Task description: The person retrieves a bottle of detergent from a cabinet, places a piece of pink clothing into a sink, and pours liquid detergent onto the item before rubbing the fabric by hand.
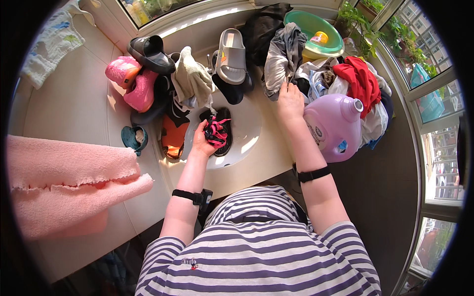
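Observation:
My left hand [204,138] holds a bundle of pink and black straps or laces [217,132] under running water at the white washbasin [246,127]. Beneath the bundle, a dark shoe or slipper [223,151] lies in the basin. My right hand [290,100] is on the counter's right side, its fingertips at the lower edge of a grey crumpled cloth [278,70]; whether they grip it I cannot tell. Just right of my wrist stands a large purple detergent jug [333,125]. A beige cloth [190,77] hangs by the tap, with a grey slide sandal [231,57] to its right.
Pink shoes [140,90], a black slide [151,54] and an orange item [173,137] crowd the basin's left. Piled clothes [357,83] and a green basin [314,27] stand at the right. A pink towel [70,162] hangs at the left, near a small teal clog [134,138].

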The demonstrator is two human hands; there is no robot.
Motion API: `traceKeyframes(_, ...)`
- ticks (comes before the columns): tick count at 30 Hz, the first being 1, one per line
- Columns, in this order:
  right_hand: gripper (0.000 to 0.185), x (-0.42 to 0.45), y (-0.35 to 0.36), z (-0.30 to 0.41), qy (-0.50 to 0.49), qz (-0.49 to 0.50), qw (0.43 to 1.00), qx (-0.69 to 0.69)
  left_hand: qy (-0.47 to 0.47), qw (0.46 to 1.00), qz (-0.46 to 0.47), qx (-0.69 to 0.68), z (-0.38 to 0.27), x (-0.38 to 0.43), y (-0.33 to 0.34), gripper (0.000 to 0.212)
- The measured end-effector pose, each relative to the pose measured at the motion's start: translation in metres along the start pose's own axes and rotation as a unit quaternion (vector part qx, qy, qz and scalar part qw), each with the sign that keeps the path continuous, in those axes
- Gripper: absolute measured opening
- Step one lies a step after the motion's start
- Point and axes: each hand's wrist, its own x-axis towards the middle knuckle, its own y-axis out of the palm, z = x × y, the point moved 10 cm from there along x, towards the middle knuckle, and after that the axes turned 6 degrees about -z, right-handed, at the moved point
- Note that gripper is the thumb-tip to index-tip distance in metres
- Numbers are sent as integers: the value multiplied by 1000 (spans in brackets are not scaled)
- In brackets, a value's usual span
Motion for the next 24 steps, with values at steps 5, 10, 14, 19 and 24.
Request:
traceKeyframes(5,45,31,75,-22,109,332,935,-60,67,995,-70,-38,-37,-31,-61,27)
traceKeyframes(10,38,48,64,-15,61,325,939,-95,89,992,-53,-76,-48,-45,-92,26)
traceKeyframes(14,28,66,10,30,-38,243,962,-117,100,989,-73,-82,-44,-57,-89,26)
traceKeyframes(19,16,23,-86,156,-277,-8,959,61,106,986,-79,-100,-49,-57,-96,26)
traceKeyframes(24,19,-56,-32,234,-362,110,904,197,114,986,-76,-96,-53,-57,-90,27)
